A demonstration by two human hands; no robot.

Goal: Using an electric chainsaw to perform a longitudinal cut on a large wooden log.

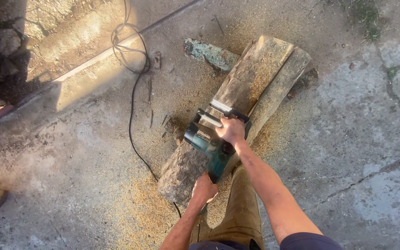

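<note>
Here both hands, right hand [230, 130] and left hand [204, 188], grip a teal chainsaw [208, 143] on a log [248, 81]

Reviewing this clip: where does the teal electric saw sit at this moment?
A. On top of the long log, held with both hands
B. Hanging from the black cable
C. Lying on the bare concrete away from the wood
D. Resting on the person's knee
A: the teal saw sits on the log, right hand on its front handle, left hand at its rear grip.

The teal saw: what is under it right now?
Under the teal electric saw lies a rough wooden beam dusted with sawdust, resting on the concrete ground. The right hand and left hand grip its handles. The saw body covers the cut itself.
</note>
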